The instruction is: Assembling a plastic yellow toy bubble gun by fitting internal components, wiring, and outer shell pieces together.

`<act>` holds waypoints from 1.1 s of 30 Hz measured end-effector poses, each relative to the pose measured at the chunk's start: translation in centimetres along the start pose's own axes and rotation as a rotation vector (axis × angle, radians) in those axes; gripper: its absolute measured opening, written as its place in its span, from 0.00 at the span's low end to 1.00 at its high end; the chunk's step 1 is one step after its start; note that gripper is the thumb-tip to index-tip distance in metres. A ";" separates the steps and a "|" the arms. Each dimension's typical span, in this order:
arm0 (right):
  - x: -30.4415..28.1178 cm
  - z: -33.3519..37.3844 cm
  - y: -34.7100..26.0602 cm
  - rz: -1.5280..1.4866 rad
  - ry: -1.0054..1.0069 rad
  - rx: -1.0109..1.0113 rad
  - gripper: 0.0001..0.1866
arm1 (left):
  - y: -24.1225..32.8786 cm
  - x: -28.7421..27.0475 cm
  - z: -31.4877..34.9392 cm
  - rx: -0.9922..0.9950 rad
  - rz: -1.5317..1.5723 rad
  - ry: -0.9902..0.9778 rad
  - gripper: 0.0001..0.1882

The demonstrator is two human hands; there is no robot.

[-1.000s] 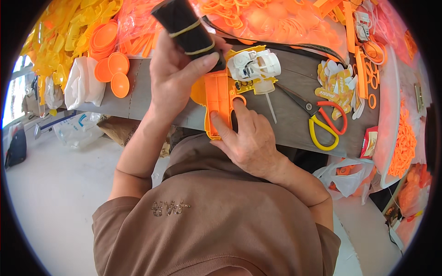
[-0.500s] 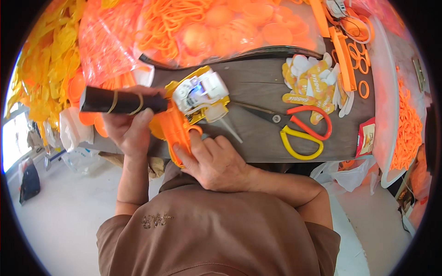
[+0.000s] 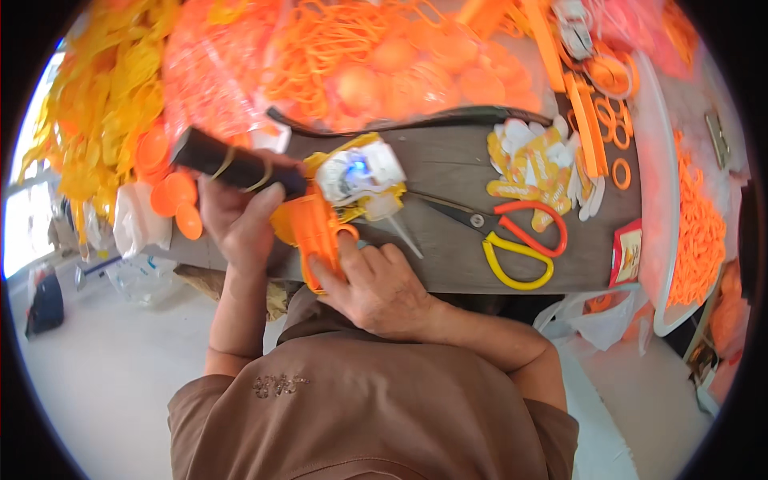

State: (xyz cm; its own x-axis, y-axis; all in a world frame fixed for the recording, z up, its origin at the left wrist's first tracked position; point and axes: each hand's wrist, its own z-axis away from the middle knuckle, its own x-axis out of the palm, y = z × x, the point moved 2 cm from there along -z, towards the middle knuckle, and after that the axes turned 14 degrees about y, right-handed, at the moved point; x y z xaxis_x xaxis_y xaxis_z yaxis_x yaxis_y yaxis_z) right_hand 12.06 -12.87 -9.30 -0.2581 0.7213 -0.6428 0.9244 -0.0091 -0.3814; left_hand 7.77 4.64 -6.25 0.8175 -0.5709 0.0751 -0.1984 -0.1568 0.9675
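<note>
My left hand [image 3: 238,216] is wrapped around a thick black cylindrical tool [image 3: 232,160] with two rubber bands on it. The tool's right end meets an orange and yellow plastic toy gun [image 3: 314,228]; the contact point is hidden. A white mechanism [image 3: 360,172] with a glowing blue light sits in the toy's yellow far end, and a thin pale tube [image 3: 406,236] sticks out from it. My right hand [image 3: 382,288] grips the orange handle, its index finger by the trigger ring. Right of the toy lie scissors [image 3: 520,248] with one red and one yellow handle loop, blades toward it.
Yellow and white stickers [image 3: 532,164] lie in a heap behind the scissors. Bags of orange plastic parts [image 3: 392,72] fill the table's far side. Yellow parts [image 3: 104,120] pile up at left. A white tub [image 3: 668,308] of orange pieces and a red packet [image 3: 626,252] are at right.
The whole view has shifted slightly. The black tool now tilts more, its left end raised against the toy. Both hands keep their grip.
</note>
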 end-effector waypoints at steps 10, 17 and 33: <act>-2.6 -0.6 -1.6 -0.074 0.000 0.133 0.32 | 3.6 -8.1 1.7 -0.518 -0.127 0.036 0.21; -7.1 1.2 2.8 0.429 0.060 0.201 0.18 | 2.8 -9.2 3.0 -0.241 -0.667 -0.070 0.21; -8.4 0.6 5.0 0.490 0.246 0.285 0.11 | 8.6 -19.9 -14.8 0.662 -1.030 0.397 0.17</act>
State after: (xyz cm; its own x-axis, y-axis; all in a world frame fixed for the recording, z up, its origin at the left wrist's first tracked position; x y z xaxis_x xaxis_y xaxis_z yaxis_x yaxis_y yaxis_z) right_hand 18.71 -19.41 -6.18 0.2814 0.7244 -0.6293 0.7989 -0.5402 -0.2645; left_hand -2.24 26.59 4.19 0.8348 0.3114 -0.4541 0.4814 -0.8131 0.3275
